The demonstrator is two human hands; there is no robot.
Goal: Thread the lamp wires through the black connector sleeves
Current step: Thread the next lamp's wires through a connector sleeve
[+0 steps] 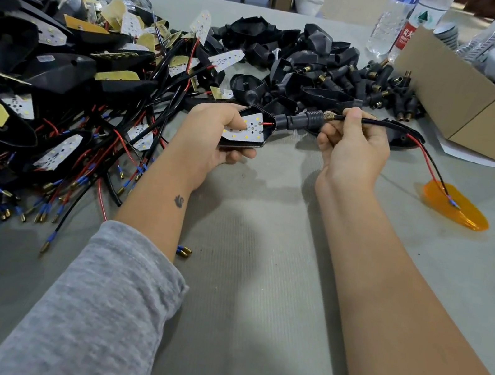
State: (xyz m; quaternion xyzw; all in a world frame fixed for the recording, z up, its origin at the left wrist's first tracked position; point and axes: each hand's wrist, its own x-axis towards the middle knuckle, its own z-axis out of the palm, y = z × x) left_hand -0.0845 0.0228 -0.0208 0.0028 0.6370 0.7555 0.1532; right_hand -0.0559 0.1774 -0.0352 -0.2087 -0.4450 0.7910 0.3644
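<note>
My left hand (215, 136) grips a black lamp housing (249, 128) with a white LED board inside, held above the table centre. A black connector sleeve (300, 120) with a brass threaded end sits against the housing's right side. My right hand (353, 146) pinches the sheathed lamp wire (378, 122) just right of the sleeve's brass end. The wire runs right, splits into red and black leads, and ends on an orange lens (459, 208) lying on the table.
A heap of wired lamp housings (58, 96) fills the left side. Empty black housings (293, 61) and loose connector sleeves (384, 89) lie behind my hands. A cardboard box (469, 106) and two water bottles (398, 22) stand at the back right.
</note>
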